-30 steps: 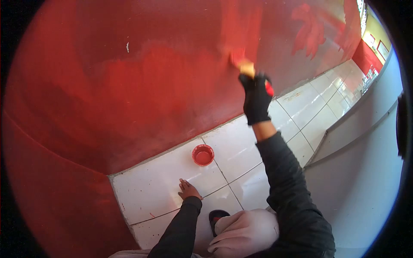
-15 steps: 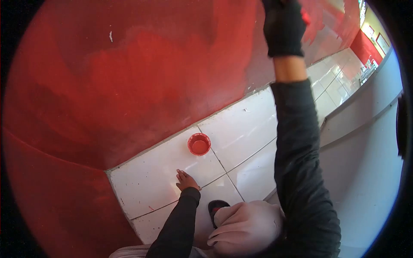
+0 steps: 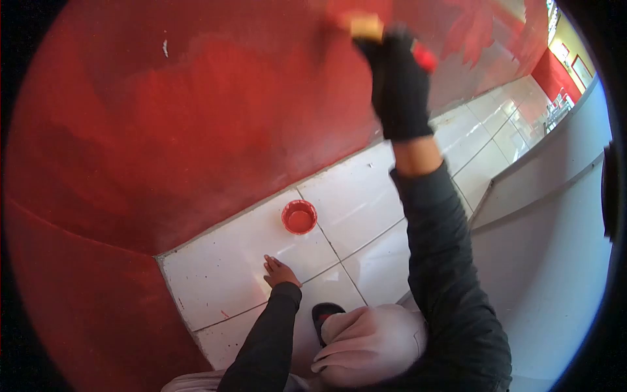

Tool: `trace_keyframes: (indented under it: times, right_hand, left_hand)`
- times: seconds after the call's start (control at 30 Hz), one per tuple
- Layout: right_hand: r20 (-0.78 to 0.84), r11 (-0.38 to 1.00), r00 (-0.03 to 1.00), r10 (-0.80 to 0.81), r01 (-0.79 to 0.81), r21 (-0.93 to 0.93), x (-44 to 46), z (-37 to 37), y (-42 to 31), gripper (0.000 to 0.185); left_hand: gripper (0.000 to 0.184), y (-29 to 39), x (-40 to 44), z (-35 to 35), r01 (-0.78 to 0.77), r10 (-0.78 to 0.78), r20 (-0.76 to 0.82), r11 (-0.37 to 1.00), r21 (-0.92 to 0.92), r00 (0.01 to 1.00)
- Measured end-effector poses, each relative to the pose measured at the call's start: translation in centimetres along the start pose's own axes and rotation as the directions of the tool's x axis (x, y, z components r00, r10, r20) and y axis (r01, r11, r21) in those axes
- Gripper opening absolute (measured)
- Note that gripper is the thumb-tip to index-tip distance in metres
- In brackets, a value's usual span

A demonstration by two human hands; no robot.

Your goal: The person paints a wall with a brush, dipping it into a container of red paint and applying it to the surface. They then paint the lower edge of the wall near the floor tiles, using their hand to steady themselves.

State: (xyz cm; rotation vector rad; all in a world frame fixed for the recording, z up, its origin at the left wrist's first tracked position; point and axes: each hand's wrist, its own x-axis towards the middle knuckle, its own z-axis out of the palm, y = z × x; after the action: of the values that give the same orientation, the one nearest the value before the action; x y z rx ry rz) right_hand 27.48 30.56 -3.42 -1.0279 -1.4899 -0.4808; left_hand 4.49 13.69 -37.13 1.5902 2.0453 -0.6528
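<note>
A: What's hard to make out?
B: The brush head. The right hand (image 3: 401,88), in a black glove, is clenched round a paintbrush (image 3: 367,27), all of it blurred. A yellowish band shows at the glove's upper left; past it the bristles melt into the red wall (image 3: 215,130), so I can't tell whether they touch. A red piece (image 3: 424,57) juts from the glove's other side, too smeared to identify.
A: And the left hand (image 3: 281,272)?
B: Bare and released, fingers spread over the white tiled floor (image 3: 215,281). The palm is hidden, so I can't see whether it presses down.
A: The paint pot (image 3: 285,219)?
B: Just ahead of the left fingertips, slightly to their right, with red paint inside; well below the right hand.
A: Edges?
B: The wall's foot runs beyond the pot, ahead of the left hand; a wall corner lies to that hand's left. Right of the right forearm stands a pale panel (image 3: 542,261).
A: Room to move?
B: A strip of tile separates the left fingers from the pot, and more stretches away rightward below the right hand. Behind the left hand, to its right, are a dark shoe (image 3: 319,313) and a knee (image 3: 379,340).
</note>
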Motion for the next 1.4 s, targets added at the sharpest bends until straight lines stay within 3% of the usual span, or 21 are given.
trace_keyframes:
  times: [0.03, 0.17, 0.2, 0.23, 0.3, 0.37, 0.43, 0.53, 0.57, 0.6, 0.63, 0.67, 0.7, 0.73, 0.77, 0.8, 0.83, 0.87, 1.03, 1.17, 1.4]
  right_hand:
    - [-0.021, 0.951, 0.978, -0.208, 0.197, -0.238, 2.7, -0.6, -1.1, 0.015]
    - [-0.245, 0.950, 0.934, -0.261, 0.203, -0.238, 6.8, -0.3, -3.4, 0.011]
    - [-0.241, 0.963, 0.970, 0.032, 0.035, 0.266, 5.1, 1.0, -2.1, 0.010]
    - [-0.090, 0.704, 0.954, 0.284, -0.144, 0.695, 3.2, 2.5, -0.8, 0.014]
    - [0.009, 0.284, 0.797, 0.604, -0.226, 0.932, -3.4, 5.0, -0.9, 0.019]
    - [0.128, 0.204, 0.672, 0.729, -0.392, 0.897, -11.3, 5.9, -0.6, 0.019]
    - [0.227, 0.051, 0.380, 0.897, -0.598, 0.800, -14.9, 5.1, -1.9, 0.017]
    - [0.344, 0.010, 0.418, 0.841, -0.646, 0.763, -13.6, 4.5, -1.4, 0.013]
    - [0.106, 0.503, 0.753, 0.650, -0.530, 0.682, -12.0, 5.0, -1.2, 0.016]
    - [0.213, 0.092, 0.592, 0.777, -0.442, 0.892, -7.7, 4.5, -3.3, 0.013]
    - [0.119, 0.356, 0.839, 0.531, -0.349, 0.867, -4.5, 4.1, -3.2, 0.010]
    - [-0.136, 0.759, 0.934, 0.330, -0.176, 0.627, -1.4, 4.4, -2.9, 0.009]
    - [-0.103, 0.956, 0.988, 0.117, -0.084, 0.281, 1.6, 2.9, -3.5, 0.009]
    - [0.016, 0.993, 0.997, -0.075, 0.077, -0.093, 4.3, 1.5, -4.3, 0.012]
    - [0.019, 0.993, 0.997, -0.071, 0.072, -0.094, 6.4, 1.6, -5.1, 0.012]
    - [-0.219, 0.779, 0.971, 0.101, 0.060, 0.624, 8.3, 2.5, -6.3, 0.006]
    - [-0.257, 0.129, 0.889, 0.380, 0.224, 0.966, 9.2, 3.0, -7.1, 0.005]
    - [-0.256, 0.124, 0.890, 0.376, 0.226, 0.966, 8.7, 3.3, -6.9, 0.005]
    - [-0.005, 0.279, 0.773, 0.634, -0.223, 0.934, -3.3, 5.7, -2.2, 0.013]
    - [0.296, 0.000, 0.548, 0.782, -0.475, 0.880, -15.7, 4.0, -1.1, 0.021]
    - [0.741, -0.016, 0.313, 0.595, -0.916, 0.400, -22.0, 0.0, 1.6, 0.019]
  left_hand:
    - [0.120, 0.0, -0.1, -0.2, -0.002, 0.002, 0.011, 1.000, 0.009, 1.000]
    - [0.120, 0.0, -0.2, -0.3, -0.008, 0.008, 0.004, 1.000, -0.009, 1.000]
    - [0.121, 0.0, -0.2, -0.3, -0.007, 0.007, 0.009, 1.000, -0.005, 1.000]
    - [0.121, -0.1, -0.2, -0.4, -0.004, 0.004, 0.011, 1.000, -0.001, 1.000]
    - [0.122, -0.3, -0.3, -0.6, -0.011, 0.011, 0.012, 1.000, -0.017, 1.000]
    - [0.123, -0.4, -0.4, -0.5, -0.016, 0.016, 0.013, 1.000, -0.021, 1.000]
    - [0.124, -0.5, -0.4, -0.3, -0.027, 0.027, 0.007, 0.999, -0.021, 1.000]
    - [0.124, -0.5, -0.1, -0.2, -0.027, 0.028, 0.011, 0.999, -0.023, 1.000]
    - [0.124, -0.4, -0.1, -0.1, -0.024, 0.025, 0.016, 1.000, -0.017, 1.000]
    - [0.124, -0.3, 0.0, -0.1, -0.012, 0.012, 0.017, 1.000, -0.008, 1.000]
    - [0.123, -0.1, 0.1, -0.1, -0.001, 0.001, 0.018, 1.000, 0.002, 1.000]
    - [0.123, 0.0, 0.2, -0.1, -0.002, 0.001, 0.025, 1.000, 0.012, 1.000]
    - [0.123, 0.1, 0.3, -0.1, 0.005, -0.006, 0.020, 1.000, 0.008, 1.000]
    - [0.122, 0.1, 0.2, 0.0, 0.012, -0.012, 0.014, 1.000, 0.002, 1.000]
    - [0.122, 0.0, 0.1, 0.0, 0.012, -0.012, 0.018, 1.000, 0.006, 1.000]
    - [0.122, 0.0, 0.1, 0.0, 0.006, -0.006, 0.009, 1.000, -0.005, 1.000]
    - [0.121, -0.1, 0.0, -0.1, 0.000, 0.000, -0.003, 1.000, -0.020, 1.000]
    - [0.121, -0.2, 0.1, -0.1, 0.001, -0.001, -0.006, 1.000, -0.025, 1.000]
    - [0.121, -0.5, -0.2, -0.3, -0.024, 0.025, 0.014, 0.998, -0.058, 1.000]
    - [0.122, -0.8, 0.6, 0.8, -0.018, 0.019, 0.005, 0.996, -0.083, 1.000]
    - [0.104, -0.7, -0.3, 0.0, -0.043, 0.038, -0.041, 0.991, -0.124, 0.998]
